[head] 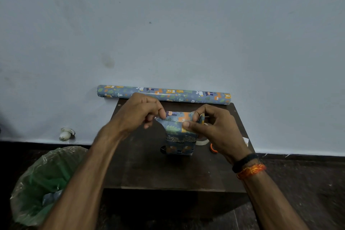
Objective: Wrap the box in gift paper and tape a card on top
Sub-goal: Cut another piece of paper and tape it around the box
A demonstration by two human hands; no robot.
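A small dark wooden table (149,170) is standing against a pale blue wall (168,24), and everything here is placed relative to that table. On the middle of its top the box (180,144) is standing upright, already covered in blue gift paper (172,129) printed with animals and leaves, with the paper's upper end sticking up loose above it. The left hand (139,113) is pinching the left corner of that loose paper between thumb and curled fingers, and the right hand (211,127) is gripping the right side of it, thumb lying across the front fold. The right wrist is wearing a black band (244,161) and an orange thread (251,171). Along the table's far edge, touching the wall, a roll of the same paper (164,94) is lying lengthwise and overhanging the table's left side. Behind the right hand, near the table's right edge, a tape roll (202,142) is showing in part, with an orange handle (213,148) just beside it; what tool it belongs to I cannot tell. On the dark floor (308,183) left of the table a bin lined with a green plastic bag (44,183) is sitting, and a small white fitting (66,133) is sticking out low on the wall beyond it.
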